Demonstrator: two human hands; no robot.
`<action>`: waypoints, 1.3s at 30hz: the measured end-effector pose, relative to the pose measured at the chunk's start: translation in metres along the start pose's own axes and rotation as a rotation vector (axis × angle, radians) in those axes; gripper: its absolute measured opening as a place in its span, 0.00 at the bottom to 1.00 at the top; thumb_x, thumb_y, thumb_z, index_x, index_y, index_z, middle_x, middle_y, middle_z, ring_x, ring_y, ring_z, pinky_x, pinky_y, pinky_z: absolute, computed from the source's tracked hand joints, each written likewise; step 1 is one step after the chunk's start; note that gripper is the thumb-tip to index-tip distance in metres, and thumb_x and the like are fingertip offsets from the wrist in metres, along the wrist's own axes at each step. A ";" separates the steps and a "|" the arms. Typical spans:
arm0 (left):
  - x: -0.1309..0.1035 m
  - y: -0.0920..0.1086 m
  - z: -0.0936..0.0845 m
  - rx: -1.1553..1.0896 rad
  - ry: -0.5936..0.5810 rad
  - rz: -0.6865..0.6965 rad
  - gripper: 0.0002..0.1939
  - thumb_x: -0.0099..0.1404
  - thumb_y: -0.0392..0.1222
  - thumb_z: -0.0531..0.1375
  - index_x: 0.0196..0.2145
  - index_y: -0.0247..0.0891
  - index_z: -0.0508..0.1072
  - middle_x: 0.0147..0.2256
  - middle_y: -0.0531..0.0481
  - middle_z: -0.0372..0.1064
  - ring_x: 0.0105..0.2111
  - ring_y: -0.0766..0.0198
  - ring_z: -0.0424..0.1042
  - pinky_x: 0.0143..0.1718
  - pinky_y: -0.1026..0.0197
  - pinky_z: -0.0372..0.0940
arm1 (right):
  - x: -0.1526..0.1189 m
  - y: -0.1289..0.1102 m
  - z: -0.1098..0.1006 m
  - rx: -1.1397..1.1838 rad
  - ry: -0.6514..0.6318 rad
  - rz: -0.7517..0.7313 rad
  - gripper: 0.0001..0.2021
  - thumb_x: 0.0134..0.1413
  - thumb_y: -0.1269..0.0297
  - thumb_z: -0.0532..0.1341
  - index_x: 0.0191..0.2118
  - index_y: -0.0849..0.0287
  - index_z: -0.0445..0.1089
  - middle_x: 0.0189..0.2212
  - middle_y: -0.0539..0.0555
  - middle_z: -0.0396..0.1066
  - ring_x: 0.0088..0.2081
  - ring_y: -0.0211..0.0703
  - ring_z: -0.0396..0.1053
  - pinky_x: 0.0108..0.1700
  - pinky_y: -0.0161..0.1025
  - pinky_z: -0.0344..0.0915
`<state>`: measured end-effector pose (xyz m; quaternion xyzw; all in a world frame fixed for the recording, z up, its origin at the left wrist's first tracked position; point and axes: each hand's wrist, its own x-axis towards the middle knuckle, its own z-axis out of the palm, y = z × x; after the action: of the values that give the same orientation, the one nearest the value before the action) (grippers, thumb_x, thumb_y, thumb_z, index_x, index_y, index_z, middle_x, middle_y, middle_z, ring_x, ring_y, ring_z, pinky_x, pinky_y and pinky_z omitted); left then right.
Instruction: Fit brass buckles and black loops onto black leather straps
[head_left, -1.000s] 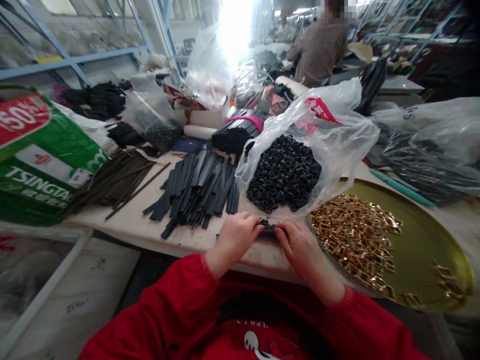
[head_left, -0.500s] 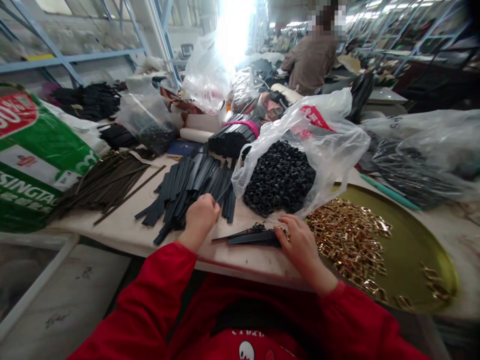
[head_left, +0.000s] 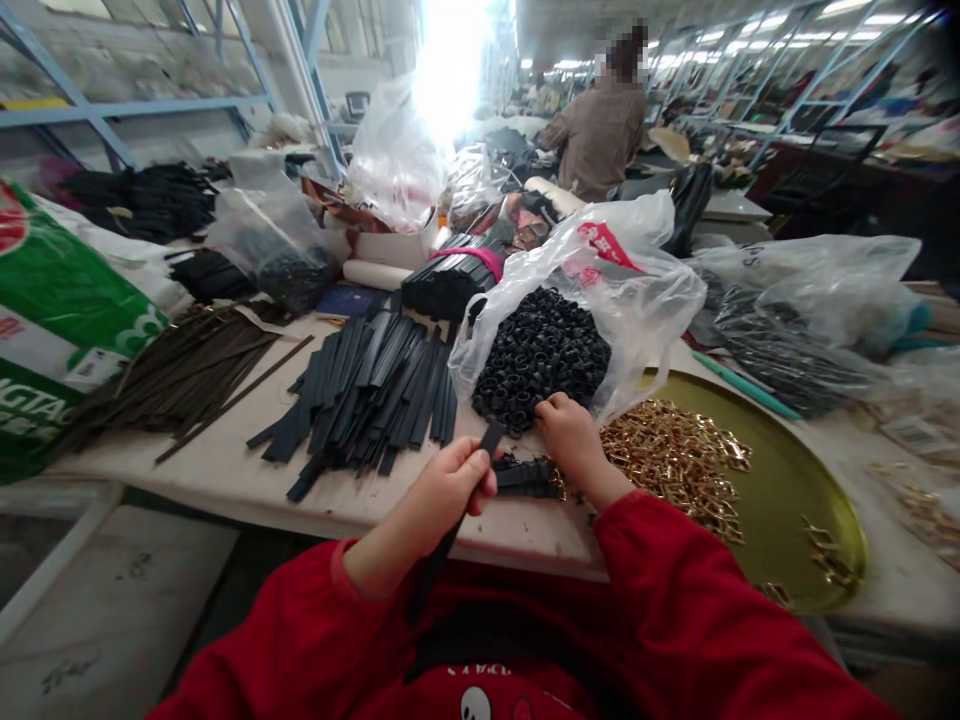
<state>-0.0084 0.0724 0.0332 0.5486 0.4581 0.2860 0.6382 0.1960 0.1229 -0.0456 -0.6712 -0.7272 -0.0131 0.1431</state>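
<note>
My left hand point(head_left: 457, 480) grips a black strap point(head_left: 433, 578) close to one end. That end sticks up past the thumb, while the long part hangs down over the table's front edge. My right hand point(head_left: 574, 440) is at the near edge of a heap of small black loops point(head_left: 544, 345), its thumb and fingers pinched together. Whatever lies between those fingertips is hidden. The loops lie in an open clear plastic bag point(head_left: 652, 285). Between my hands, a small stack of black straps with gold buckles point(head_left: 525, 478) rests on the table, partly covered by my hands.
Loose black straps point(head_left: 367, 385) are piled at left, beside brown strips point(head_left: 187, 375) and a green bag point(head_left: 67, 340). To the right, a gold-coloured round tray point(head_left: 795, 500) holds gold buckles point(head_left: 675, 465). A co-worker point(head_left: 604, 135) is farther back.
My left hand has come from the strap pile toward the middle, now with a black strap. My right hand has moved from the buckled stack up to the black loops. The view has shifted slightly.
</note>
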 end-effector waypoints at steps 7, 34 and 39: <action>0.021 -0.027 0.024 0.099 -0.027 0.016 0.11 0.62 0.45 0.48 0.28 0.36 0.62 0.18 0.57 0.61 0.14 0.73 0.57 0.17 0.69 0.53 | -0.036 -0.016 -0.026 1.150 -0.052 0.333 0.13 0.48 0.58 0.60 0.39 0.59 0.67 0.27 0.50 0.67 0.27 0.38 0.64 0.31 0.37 0.61; -0.024 -0.032 0.042 0.415 -0.152 0.152 0.21 0.62 0.45 0.50 0.51 0.36 0.64 0.36 0.46 0.70 0.37 0.60 0.68 0.38 0.62 0.60 | -0.128 -0.039 -0.037 1.169 -0.057 0.305 0.29 0.46 0.58 0.62 0.55 0.52 0.55 0.29 0.49 0.67 0.27 0.40 0.63 0.30 0.37 0.61; -0.010 -0.032 0.041 0.385 -0.110 0.098 0.12 0.62 0.45 0.49 0.32 0.37 0.68 0.25 0.54 0.63 0.26 0.67 0.62 0.27 0.67 0.56 | -0.109 0.013 -0.049 0.343 0.044 0.228 0.09 0.55 0.61 0.54 0.36 0.59 0.68 0.31 0.56 0.67 0.33 0.45 0.65 0.36 0.40 0.57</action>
<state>0.0199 0.0382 0.0047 0.6970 0.4417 0.1932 0.5309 0.2243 0.0081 -0.0251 -0.7145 -0.6348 0.1127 0.2716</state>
